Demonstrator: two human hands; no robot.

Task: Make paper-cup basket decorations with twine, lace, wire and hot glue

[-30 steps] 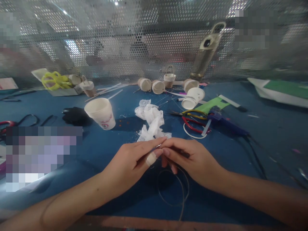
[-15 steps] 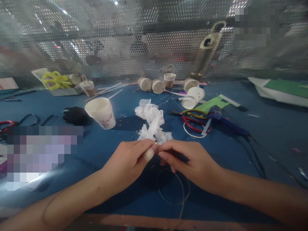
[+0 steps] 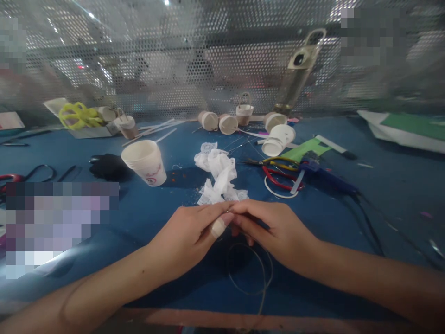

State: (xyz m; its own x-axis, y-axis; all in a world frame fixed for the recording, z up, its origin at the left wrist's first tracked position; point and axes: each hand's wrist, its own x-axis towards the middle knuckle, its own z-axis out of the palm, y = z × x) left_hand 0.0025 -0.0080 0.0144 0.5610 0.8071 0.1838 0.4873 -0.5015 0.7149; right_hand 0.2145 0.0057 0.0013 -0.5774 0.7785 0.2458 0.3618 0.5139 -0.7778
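Note:
A thin wire (image 3: 263,278) hangs in a loose loop below my fingers and trails past the table's front edge. My left hand (image 3: 194,232) is closed in a pinch, its thumb wrapped in a pale bandage (image 3: 218,228). Touching it fingertip to fingertip, my right hand (image 3: 281,232) is also pinched closed. The gripped bit of wire is almost wholly hidden between the fingertips. Just beyond my fingers lies a crumpled strip of white lace (image 3: 220,171), its near end partly behind my hands.
Left stand paper cups (image 3: 146,162) beside a black bundle (image 3: 109,167). To the right lie red-and-yellow-handled pliers (image 3: 278,163) and a blue glue gun (image 3: 327,176). Small cup baskets (image 3: 244,115) and a tall bottle (image 3: 295,74) line the perforated metal screen (image 3: 167,60).
My left thumb and fingers have shifted slightly right, closing over the bit of wire that showed at the fingertips. The view has moved a little; the lace and the tools stay put.

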